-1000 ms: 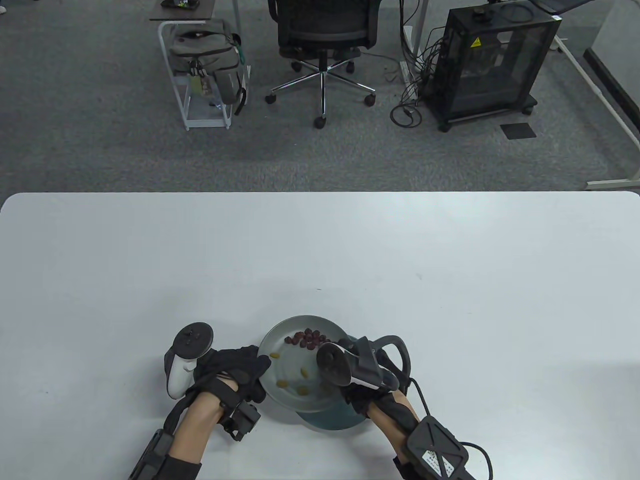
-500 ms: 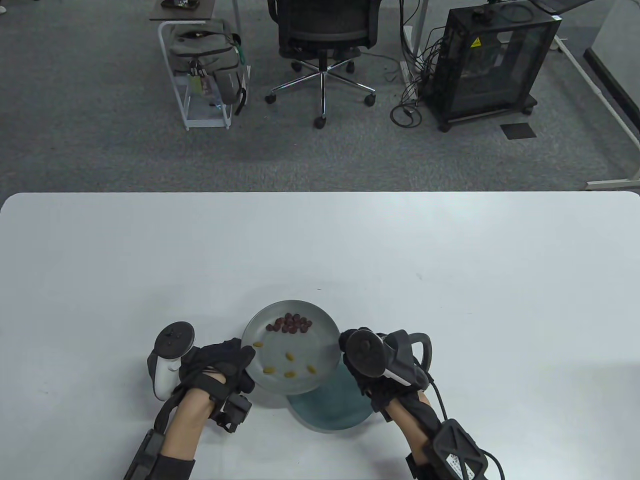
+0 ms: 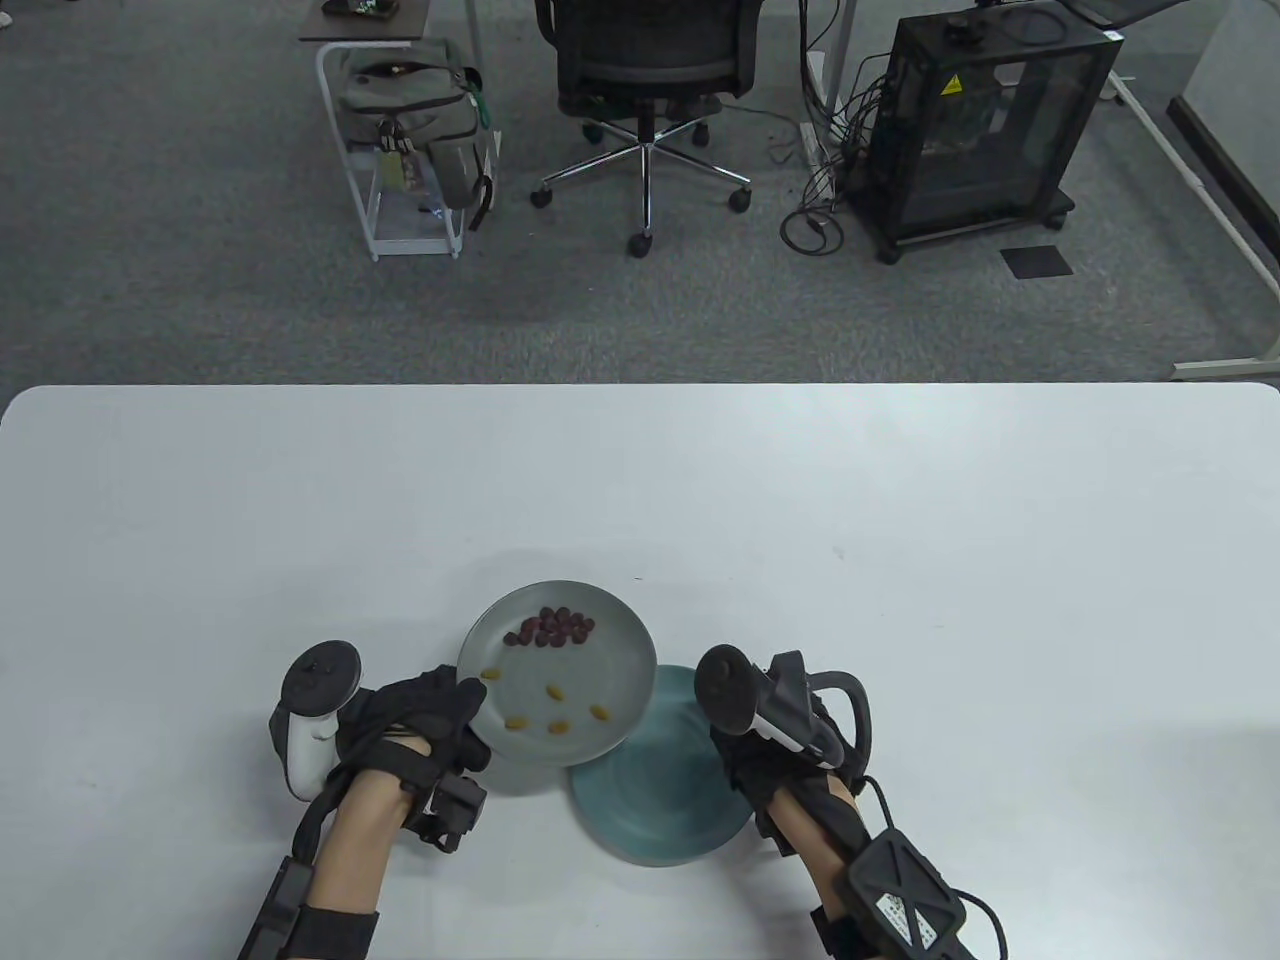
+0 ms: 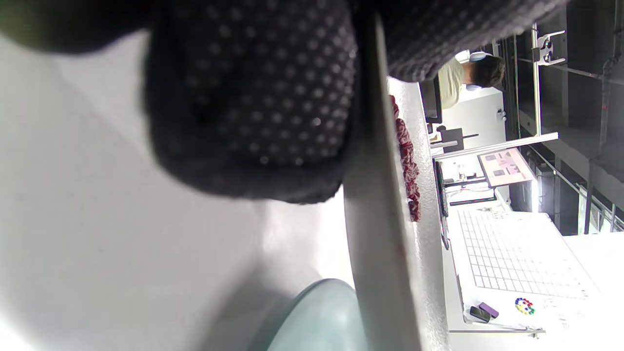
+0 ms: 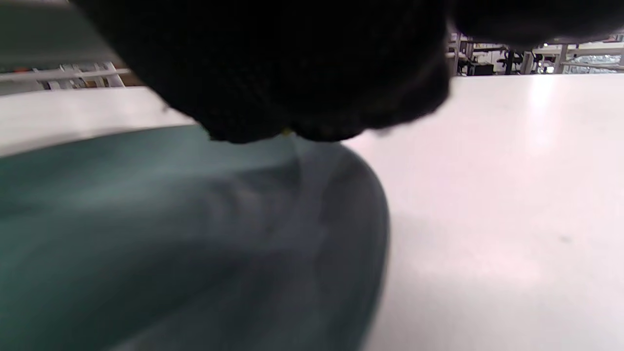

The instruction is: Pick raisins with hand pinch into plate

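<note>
Gripping the near-left rim of the grey plate [image 3: 620, 650], the left hand [image 3: 420, 715] has its thumb lying over the edge in the table view, while the left wrist view shows dotted glove fingers [image 4: 253, 112] pressed against the underside, so the plate is pinched between them and appears lifted off the white table [image 3: 300, 520], casting a shadow beneath. On this plate a cluster of dark red raisins [image 3: 550, 627] sits toward the far side, and five yellow raisins [image 3: 553, 691] lie scattered nearer the person. The plate's right edge overlaps the teal plate [image 3: 660, 800], which rests flat on the table just beside and below it. The right hand [image 3: 775, 775] hovers over the teal plate's right rim, its tracker [image 3: 760, 695] covering most of the fingers; in the right wrist view the dark fingertips [image 5: 292, 97] bunch together above the teal surface [image 5: 195, 234], with a speck of yellow at their tips, though whether they pinch a raisin cannot be told.
</note>
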The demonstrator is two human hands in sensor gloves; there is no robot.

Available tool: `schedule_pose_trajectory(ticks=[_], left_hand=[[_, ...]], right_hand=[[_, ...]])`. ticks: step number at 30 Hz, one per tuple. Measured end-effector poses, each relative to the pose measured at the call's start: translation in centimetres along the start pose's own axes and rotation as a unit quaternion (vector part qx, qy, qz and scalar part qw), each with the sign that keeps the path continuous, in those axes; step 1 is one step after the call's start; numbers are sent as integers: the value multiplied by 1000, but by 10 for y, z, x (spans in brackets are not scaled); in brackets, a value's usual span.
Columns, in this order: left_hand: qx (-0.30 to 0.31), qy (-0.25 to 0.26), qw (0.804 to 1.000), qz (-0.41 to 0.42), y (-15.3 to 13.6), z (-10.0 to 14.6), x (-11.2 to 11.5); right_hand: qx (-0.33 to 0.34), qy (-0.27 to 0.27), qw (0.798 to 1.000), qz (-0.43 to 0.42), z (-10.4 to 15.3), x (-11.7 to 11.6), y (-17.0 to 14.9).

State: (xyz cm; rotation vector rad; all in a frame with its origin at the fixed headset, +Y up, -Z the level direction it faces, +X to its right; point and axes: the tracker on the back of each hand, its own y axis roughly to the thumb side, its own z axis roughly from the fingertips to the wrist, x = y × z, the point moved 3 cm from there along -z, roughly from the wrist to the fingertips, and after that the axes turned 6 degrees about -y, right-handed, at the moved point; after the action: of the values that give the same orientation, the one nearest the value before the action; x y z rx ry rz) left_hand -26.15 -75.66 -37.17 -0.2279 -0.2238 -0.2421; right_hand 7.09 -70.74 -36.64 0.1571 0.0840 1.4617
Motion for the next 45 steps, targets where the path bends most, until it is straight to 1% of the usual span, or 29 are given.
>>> schedule_pose_trajectory(ticks=[5,9,14,17,21,28,32,40,45], left_hand=[[0,2,1000,-6,0,-1,-1],[2,3,1000,-8,-1,-1,-2],[4,3,1000,-8,0,-2,-3],[3,3,1000,-8,0,-2,-3],[3,3,1000,-7,-1,-2,-3],[1,2,1000,-11,-1,-1,-2],[0,-1,1000,-13,-2,-2,1],[-3,-7,1000,-14,-3,-2,6],[-4,-15,1000,-18,-3,-3,13]], right_hand=[[-15,17,998,50,-4,-10,10],[-20,26,997,74,-6,-15,15],[-24,15,994,102,-8,-18,19],[-30,20,993,114,-10,-20,18],[-37,5,996,85,-7,-13,13],[-55,-39,997,28,6,14,-5],[-50,-46,998,-1,13,23,-10],[-30,-67,997,-36,22,37,-2],[3,-66,996,-58,27,40,10]])
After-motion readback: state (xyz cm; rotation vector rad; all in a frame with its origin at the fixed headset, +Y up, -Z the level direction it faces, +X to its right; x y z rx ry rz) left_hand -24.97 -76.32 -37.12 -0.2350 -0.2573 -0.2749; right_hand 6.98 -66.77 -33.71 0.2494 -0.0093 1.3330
